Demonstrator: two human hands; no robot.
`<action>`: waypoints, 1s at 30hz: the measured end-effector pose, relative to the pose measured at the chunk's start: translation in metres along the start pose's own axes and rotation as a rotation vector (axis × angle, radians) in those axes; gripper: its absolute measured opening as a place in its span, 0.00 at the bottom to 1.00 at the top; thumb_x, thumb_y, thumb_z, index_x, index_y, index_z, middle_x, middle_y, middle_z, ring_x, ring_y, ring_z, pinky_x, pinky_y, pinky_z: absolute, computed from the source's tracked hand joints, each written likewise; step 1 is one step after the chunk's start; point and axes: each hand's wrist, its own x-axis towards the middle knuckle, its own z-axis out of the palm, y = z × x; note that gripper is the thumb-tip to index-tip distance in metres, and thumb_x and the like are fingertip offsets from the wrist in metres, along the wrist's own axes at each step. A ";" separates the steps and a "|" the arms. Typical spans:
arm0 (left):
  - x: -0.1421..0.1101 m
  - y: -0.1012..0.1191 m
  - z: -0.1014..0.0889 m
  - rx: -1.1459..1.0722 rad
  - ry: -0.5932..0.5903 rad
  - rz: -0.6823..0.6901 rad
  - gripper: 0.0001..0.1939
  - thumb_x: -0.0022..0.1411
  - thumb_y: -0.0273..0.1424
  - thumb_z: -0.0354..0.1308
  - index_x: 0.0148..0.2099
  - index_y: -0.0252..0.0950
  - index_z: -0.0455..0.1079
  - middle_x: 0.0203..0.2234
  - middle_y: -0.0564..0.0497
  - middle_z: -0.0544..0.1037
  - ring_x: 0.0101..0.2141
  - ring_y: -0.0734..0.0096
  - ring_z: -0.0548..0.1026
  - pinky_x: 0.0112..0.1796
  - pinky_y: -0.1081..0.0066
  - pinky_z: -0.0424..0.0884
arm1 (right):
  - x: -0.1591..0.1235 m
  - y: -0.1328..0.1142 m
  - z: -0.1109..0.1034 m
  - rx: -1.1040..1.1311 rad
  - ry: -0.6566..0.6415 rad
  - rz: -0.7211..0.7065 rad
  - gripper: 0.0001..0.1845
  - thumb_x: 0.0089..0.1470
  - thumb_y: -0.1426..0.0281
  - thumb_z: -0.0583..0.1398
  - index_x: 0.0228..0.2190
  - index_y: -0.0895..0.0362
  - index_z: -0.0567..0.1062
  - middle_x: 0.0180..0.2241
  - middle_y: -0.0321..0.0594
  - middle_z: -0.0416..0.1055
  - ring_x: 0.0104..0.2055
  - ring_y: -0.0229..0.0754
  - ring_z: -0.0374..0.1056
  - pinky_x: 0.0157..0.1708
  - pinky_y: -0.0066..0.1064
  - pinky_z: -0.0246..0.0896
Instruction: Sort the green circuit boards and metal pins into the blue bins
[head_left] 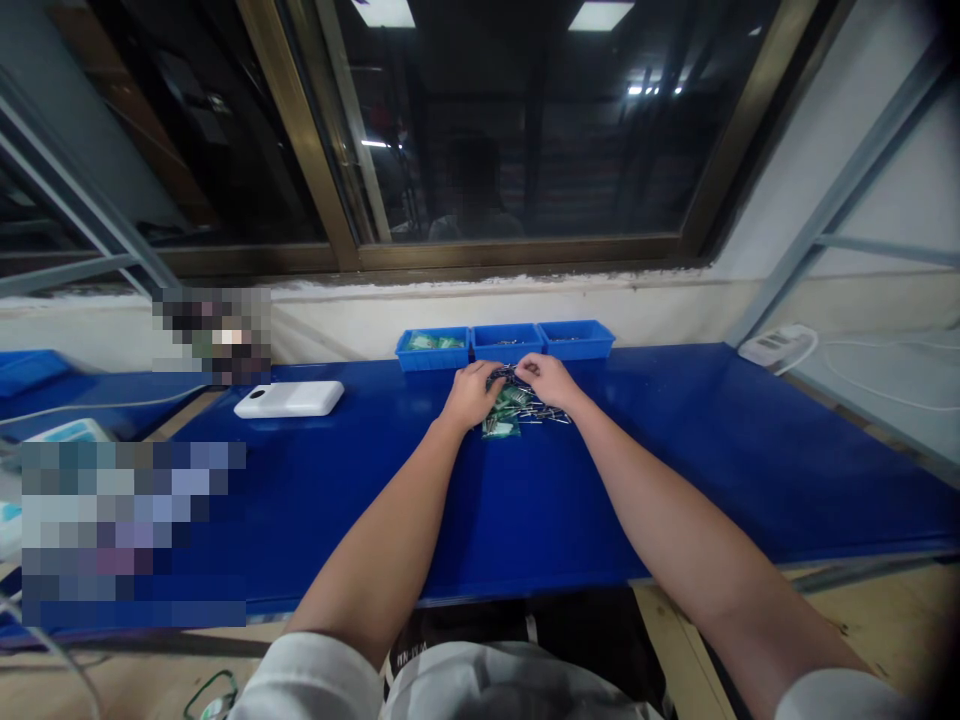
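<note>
My left hand (471, 394) and my right hand (546, 379) meet over a small pile of green circuit boards (504, 424) and thin metal pins (551, 416) on the blue table (675, 450). Both hands are curled, fingertips pinched together on a small dark part (504, 376) between them, too small to name. Behind the hands stand three blue bins in a row: the left bin (433, 350) holds green boards, the middle bin (507, 343) and the right bin (576, 339) hold small metal parts.
A white power bank (289, 399) lies left of the hands. A white power strip (777, 346) with its cable sits at the far right. A dark window (525, 130) runs along the back wall. Another blue tray (30, 368) is at the far left.
</note>
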 end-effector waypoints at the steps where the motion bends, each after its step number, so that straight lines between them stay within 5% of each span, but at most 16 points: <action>1: 0.000 0.001 0.000 -0.011 -0.006 0.016 0.14 0.62 0.32 0.50 0.49 0.37 0.69 0.44 0.47 0.75 0.46 0.64 0.71 0.48 0.64 0.65 | 0.000 -0.001 0.000 0.064 -0.025 -0.011 0.07 0.50 0.68 0.57 0.29 0.58 0.73 0.29 0.38 0.73 0.32 0.38 0.67 0.35 0.29 0.60; 10: 0.002 0.001 -0.002 -0.049 0.031 0.040 0.10 0.63 0.32 0.49 0.38 0.37 0.71 0.33 0.49 0.76 0.36 0.68 0.73 0.41 0.70 0.66 | -0.003 -0.011 -0.001 0.245 -0.039 0.028 0.12 0.46 0.63 0.60 0.27 0.59 0.74 0.28 0.39 0.73 0.31 0.38 0.67 0.34 0.30 0.60; 19: 0.002 -0.001 -0.003 -0.025 0.071 -0.017 0.09 0.63 0.30 0.47 0.38 0.37 0.69 0.33 0.50 0.75 0.35 0.69 0.72 0.39 0.71 0.65 | -0.003 -0.007 -0.004 0.685 -0.038 0.167 0.16 0.39 0.60 0.64 0.28 0.58 0.73 0.25 0.38 0.73 0.21 0.32 0.61 0.18 0.23 0.50; 30: 0.002 0.002 -0.002 -0.017 0.027 -0.031 0.10 0.63 0.33 0.47 0.37 0.37 0.70 0.32 0.49 0.75 0.35 0.68 0.73 0.40 0.70 0.66 | -0.007 -0.009 -0.009 0.748 -0.039 0.200 0.15 0.40 0.60 0.60 0.26 0.60 0.75 0.24 0.41 0.73 0.22 0.34 0.63 0.18 0.24 0.51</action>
